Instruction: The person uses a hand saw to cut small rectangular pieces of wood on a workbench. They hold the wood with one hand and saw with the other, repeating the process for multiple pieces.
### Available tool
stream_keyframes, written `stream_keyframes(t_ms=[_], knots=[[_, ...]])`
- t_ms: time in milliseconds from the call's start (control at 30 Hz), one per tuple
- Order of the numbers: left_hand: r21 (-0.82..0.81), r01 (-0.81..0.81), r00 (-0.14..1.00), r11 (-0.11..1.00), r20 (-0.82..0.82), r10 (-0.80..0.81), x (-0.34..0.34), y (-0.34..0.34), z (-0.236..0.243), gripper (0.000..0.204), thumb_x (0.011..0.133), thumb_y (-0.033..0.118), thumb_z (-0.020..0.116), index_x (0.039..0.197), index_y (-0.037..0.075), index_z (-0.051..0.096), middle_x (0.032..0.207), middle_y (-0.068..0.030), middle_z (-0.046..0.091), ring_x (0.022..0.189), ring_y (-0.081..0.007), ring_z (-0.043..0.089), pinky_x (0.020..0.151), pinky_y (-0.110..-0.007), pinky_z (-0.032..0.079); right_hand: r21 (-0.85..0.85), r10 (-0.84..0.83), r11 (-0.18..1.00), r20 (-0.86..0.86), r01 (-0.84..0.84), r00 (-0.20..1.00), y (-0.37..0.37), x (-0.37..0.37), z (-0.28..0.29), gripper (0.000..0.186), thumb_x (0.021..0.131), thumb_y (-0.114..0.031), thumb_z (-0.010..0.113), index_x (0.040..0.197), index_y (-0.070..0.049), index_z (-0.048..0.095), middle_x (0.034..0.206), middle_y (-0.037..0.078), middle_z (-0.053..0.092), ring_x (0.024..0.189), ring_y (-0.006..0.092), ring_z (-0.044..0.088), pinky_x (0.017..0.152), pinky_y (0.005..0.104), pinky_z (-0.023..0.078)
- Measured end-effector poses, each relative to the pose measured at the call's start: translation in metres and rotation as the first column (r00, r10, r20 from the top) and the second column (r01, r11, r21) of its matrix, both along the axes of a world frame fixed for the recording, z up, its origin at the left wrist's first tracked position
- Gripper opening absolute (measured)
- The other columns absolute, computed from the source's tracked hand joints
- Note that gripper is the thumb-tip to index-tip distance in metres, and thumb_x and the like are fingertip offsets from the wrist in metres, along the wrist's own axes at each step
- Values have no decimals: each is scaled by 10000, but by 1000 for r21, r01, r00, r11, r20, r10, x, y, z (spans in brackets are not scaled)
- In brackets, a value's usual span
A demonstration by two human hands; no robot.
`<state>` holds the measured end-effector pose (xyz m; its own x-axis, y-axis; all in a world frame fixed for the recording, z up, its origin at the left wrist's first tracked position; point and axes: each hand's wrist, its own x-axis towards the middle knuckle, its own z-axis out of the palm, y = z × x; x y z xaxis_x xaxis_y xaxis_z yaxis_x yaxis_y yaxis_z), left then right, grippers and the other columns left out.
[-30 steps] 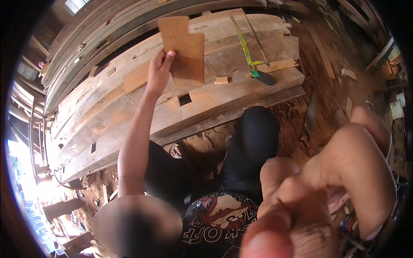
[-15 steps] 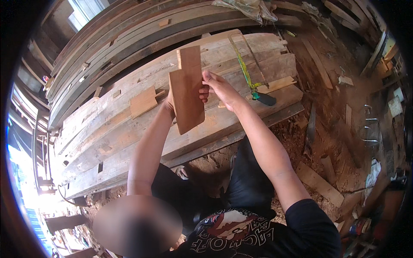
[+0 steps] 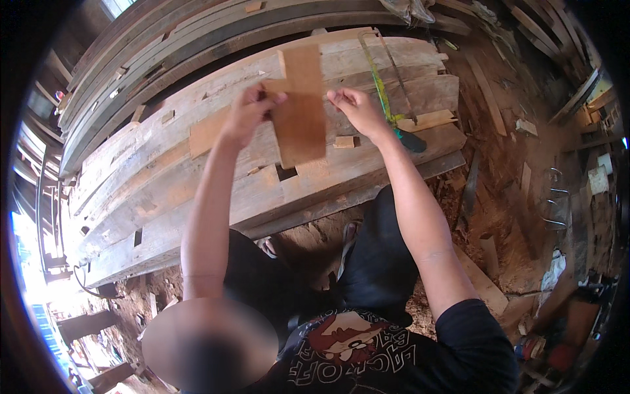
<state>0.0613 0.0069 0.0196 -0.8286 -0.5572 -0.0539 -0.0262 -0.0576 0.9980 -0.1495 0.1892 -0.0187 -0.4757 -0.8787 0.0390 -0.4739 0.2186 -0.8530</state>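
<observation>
A flat brown wooden board (image 3: 302, 128) with a notched upper left corner stands raised above the timber bench, its broad face toward me. My left hand (image 3: 251, 117) grips it by the left edge, thumb on the near face. My right hand (image 3: 359, 113) is at the opposite edge with fingers curled and fingertips pinched against it; the exact contact is blurred. To the right of that hand lies a hacksaw (image 3: 377, 82) with a yellow-green frame and a dark teal handle. A small wood block (image 3: 344, 141) rests below the right hand.
The bench is made of thick weathered planks (image 3: 197, 210) with square mortise holes. Behind my left hand lies a flat wood piece (image 3: 205, 136). A pale offcut (image 3: 432, 119) is near the saw handle. Long beams (image 3: 164, 56) are stacked beyond. Wood scraps and shavings cover the floor (image 3: 505, 197).
The board has moved up and slightly right in view. My left hand has shifted from behind it to its left edge, and my right hand has moved slightly right.
</observation>
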Motion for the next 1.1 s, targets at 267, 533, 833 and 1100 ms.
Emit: stream_keyframes(t_ms=[267, 533, 833, 1100], knots=[[99, -92, 981, 991, -160, 107, 59, -41, 12, 335, 959, 162, 756, 1264, 70, 653, 1119, -12, 709, 1002, -112, 674, 823, -297, 553, 484, 162, 873, -401, 58, 901, 17, -7, -58, 315, 896, -303, 797, 1094, -67, 732, 1118, 162, 729, 1090, 348, 681, 984, 437, 524], [136, -125, 971, 983, -185, 149, 75, -46, 10, 279, 936, 143, 738, 1200, 75, 677, 1045, 1, 711, 900, -108, 650, 787, -318, 533, 432, 173, 901, -438, 38, 882, 3, 6, -74, 392, 843, -275, 828, 1134, -47, 700, 1125, 194, 709, 1120, 352, 665, 979, 423, 520], [344, -416, 873, 841, -107, 476, 104, -75, 11, 339, 922, 148, 689, 1247, 63, 644, 1171, -66, 691, 1081, -209, 649, 942, -385, 512, 406, -4, 906, -272, 119, 962, 9, 16, -71, 532, 843, -278, 814, 1246, 19, 636, 1114, 197, 725, 1052, 360, 693, 934, 443, 539], [-81, -540, 823, 838, -259, 505, 153, -81, 28, 299, 919, 119, 684, 1209, 49, 668, 1109, -51, 704, 993, -163, 640, 889, -347, 485, 471, -8, 834, -508, 286, 861, -12, 39, -81, 433, 852, -330, 805, 1173, -76, 663, 1083, 124, 740, 1037, 294, 712, 901, 419, 552]])
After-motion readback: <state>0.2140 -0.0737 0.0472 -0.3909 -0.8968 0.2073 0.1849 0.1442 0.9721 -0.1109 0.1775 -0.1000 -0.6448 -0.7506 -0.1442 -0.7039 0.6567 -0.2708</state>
